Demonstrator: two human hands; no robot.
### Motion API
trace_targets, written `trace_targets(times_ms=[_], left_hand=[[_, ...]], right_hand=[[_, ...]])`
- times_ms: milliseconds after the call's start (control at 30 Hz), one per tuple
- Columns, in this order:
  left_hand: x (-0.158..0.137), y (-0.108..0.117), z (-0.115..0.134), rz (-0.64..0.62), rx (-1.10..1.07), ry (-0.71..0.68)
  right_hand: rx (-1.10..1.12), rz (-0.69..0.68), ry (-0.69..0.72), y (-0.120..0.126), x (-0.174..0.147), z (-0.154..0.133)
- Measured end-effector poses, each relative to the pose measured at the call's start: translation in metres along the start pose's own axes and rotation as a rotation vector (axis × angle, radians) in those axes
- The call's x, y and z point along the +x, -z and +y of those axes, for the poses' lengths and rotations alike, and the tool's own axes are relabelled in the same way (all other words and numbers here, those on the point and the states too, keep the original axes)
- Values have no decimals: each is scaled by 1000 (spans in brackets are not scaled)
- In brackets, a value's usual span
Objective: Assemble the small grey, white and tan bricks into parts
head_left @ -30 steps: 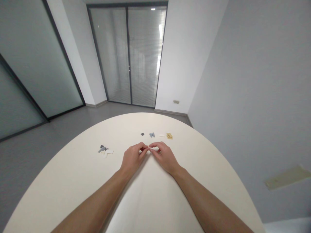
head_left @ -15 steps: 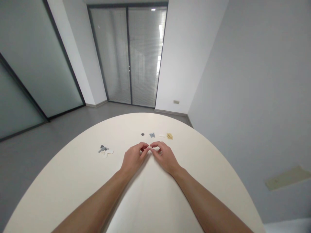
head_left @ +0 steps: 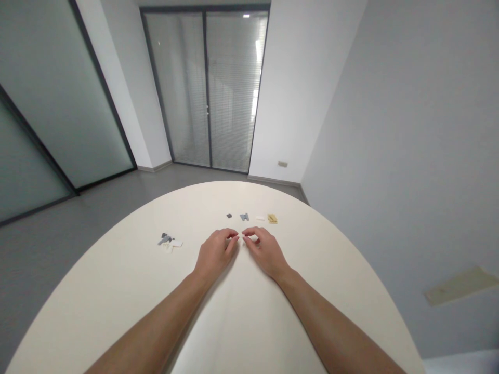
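My left hand (head_left: 217, 252) and my right hand (head_left: 265, 252) meet almost fingertip to fingertip over the middle of the table, each closed in a pinch. Between the fingertips shows a tiny white piece (head_left: 240, 236), too small to make out in detail. Just beyond the hands lie, in a row, a small dark piece (head_left: 228, 215), blue-grey pieces (head_left: 244, 217), a thin white strip (head_left: 260, 218) and yellow-tan pieces (head_left: 272, 218). To the left of my left hand sits a loose pile of grey pieces (head_left: 165, 239) and white pieces (head_left: 176, 243).
The round white table (head_left: 117, 291) carries my forearms. Past its far edge are a grey floor (head_left: 113, 189) and a glass door (head_left: 230, 93) with blinds. A grey wall (head_left: 409, 156) stands to the right, with frosted glass panels (head_left: 47, 78) at left.
The fingertips of both hands have drawn slightly apart around the tiny white piece. The loose pieces on the table stay where they were.
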State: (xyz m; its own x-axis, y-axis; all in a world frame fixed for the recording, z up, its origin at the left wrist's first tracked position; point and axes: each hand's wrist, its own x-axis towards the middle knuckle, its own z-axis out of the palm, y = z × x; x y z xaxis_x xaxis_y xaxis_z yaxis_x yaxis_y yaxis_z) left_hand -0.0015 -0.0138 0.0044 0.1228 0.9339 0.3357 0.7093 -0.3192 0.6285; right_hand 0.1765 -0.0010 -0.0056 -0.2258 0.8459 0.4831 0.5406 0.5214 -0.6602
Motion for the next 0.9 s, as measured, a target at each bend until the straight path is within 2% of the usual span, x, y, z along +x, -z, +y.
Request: trace_targets(times_ms=[200,367,700,800,900], left_hand=[[1,-7,-6,18,136,-145],[2,-10,-8,12,160,-152],[4,-12,-5,11,180,-152],[4,-12,-5,9,192,-161],[4,-12,-5,14,201,-168]], right_hand=[[-65,52,-79,1,1,8],[-188,28,-156,3,3,14],[-309,63,-118,1,6,24],[-343,5,-147,6,14,23],[-360,-146,-172,15,27,23]])
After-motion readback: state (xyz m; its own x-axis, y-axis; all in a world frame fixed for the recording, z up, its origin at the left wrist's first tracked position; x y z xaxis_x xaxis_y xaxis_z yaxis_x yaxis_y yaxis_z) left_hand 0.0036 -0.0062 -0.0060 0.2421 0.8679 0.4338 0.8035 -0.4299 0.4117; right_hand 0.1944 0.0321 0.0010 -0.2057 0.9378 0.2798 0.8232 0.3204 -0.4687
